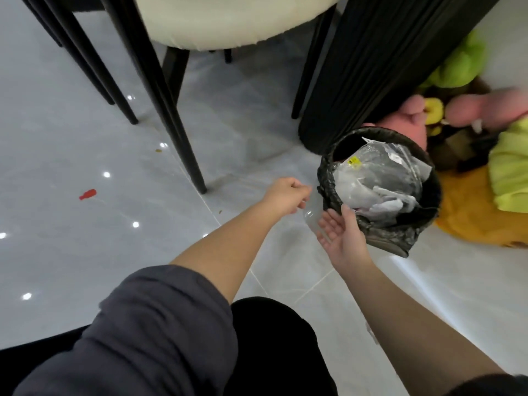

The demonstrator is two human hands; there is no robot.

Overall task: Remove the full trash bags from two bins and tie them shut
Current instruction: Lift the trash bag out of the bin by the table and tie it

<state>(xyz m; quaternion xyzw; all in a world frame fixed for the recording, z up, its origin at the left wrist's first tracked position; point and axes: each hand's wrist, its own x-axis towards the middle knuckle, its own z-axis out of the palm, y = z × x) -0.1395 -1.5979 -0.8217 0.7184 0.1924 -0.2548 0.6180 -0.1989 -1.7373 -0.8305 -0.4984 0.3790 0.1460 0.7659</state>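
Reaching at the bin (400,250), your left hand (285,198) pinches clear plastic (313,215) at its 9 o'clock. Your right hand (340,232), fingers straight and apart, is set to peel the trash bag (331,195) rim.

One small round bin (392,244) stands on the pale tiled floor (251,144), just beside a black ribbed column (371,67). Only a strip of its grey wall shows on the near side. A black trash bag (328,192) lines it, still seated in the bin, its mouth open and untied. The bag's edge is folded outward over the rim in crumpled gathers all the way round. The bag is filled up to the rim: clear plastic wrapping (383,170) bearing a small yellow sticker (354,160) lies on top, with crumpled white paper (383,199) beneath it.
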